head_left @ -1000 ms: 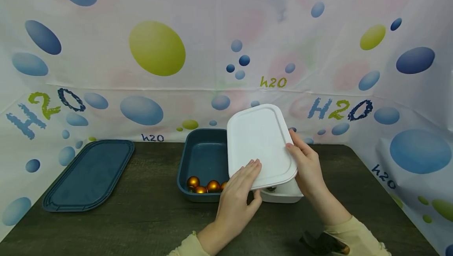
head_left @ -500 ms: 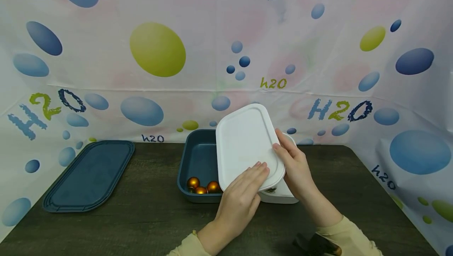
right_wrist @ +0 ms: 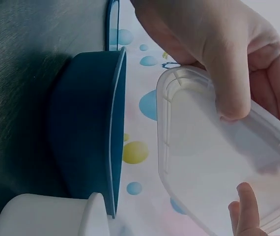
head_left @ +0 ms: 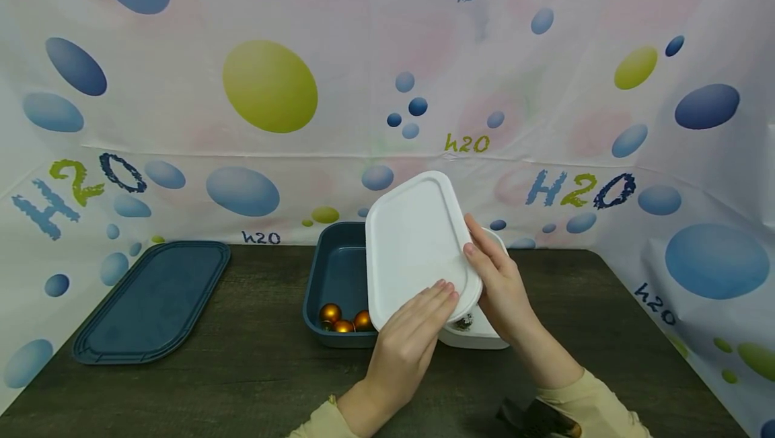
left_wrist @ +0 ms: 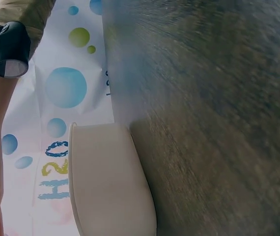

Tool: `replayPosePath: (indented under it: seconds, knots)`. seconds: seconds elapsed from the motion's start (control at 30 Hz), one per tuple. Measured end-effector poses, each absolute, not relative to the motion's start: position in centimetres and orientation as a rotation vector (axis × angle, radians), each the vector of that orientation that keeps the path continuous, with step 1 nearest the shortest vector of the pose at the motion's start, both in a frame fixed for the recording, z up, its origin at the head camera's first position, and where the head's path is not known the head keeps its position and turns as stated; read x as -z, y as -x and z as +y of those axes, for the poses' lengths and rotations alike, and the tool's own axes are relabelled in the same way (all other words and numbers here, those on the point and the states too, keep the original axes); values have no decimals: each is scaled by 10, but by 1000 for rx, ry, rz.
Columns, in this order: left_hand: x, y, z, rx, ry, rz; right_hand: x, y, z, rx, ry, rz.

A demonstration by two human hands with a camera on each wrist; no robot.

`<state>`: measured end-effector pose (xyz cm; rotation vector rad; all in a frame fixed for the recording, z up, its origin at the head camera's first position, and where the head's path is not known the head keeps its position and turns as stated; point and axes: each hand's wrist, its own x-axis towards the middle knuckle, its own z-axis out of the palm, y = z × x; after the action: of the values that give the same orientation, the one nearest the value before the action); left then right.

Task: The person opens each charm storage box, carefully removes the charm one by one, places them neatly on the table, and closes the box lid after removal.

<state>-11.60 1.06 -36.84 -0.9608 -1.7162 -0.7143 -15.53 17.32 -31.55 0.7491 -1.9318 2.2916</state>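
Both hands hold a white plastic lid (head_left: pixel 414 243), tilted above the boxes. My left hand (head_left: pixel 402 347) lays its fingers across the top near the close edge; in the right wrist view its thumb (right_wrist: pixel 233 93) presses the underside. My right hand (head_left: pixel 499 283) grips the right edge, thumb on top, with fingertips (right_wrist: pixel 248 201) on the underside. Below, a white box (head_left: pixel 475 337) is partly covered from sight; something silvery (head_left: pixel 464 321) shows inside. Beside it stands a blue box (head_left: pixel 339 256) with several gold baubles (head_left: pixel 330 312).
A blue lid (head_left: pixel 154 303) lies flat on the dark wooden table (head_left: pixel 254 384) at the left. Behind the table hangs a white backdrop (head_left: pixel 339 88) with coloured spots. A black camera strap (head_left: pixel 535 418) sits at the right wrist.
The white lid has shifted left with both hands on it, and stands slightly more upright. It hides more of the blue box. The left thumb has passed out of sight in the head view.
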Motion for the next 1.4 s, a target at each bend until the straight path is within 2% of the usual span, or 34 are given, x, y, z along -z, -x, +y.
replayPosePath:
  seconds: [0.27,0.8,0.97,1.23,1.4]
  knots:
    - [364,115,8,710,959,-1595,312,154,170,-2303,-867,-1886]
    - [360,114,10,757,938,-1487,318,154,168,-2402,-930,-1742]
    - [360,112,10,808,885,-1470,328,155,163,-2414,-826,-1773]
    - [358,113,13,863,775,-1404,347,156,153,-2350,-513,-2086]
    - [363,113,13,933,716,-1410,357,156,148,-2354,-509,-2217]
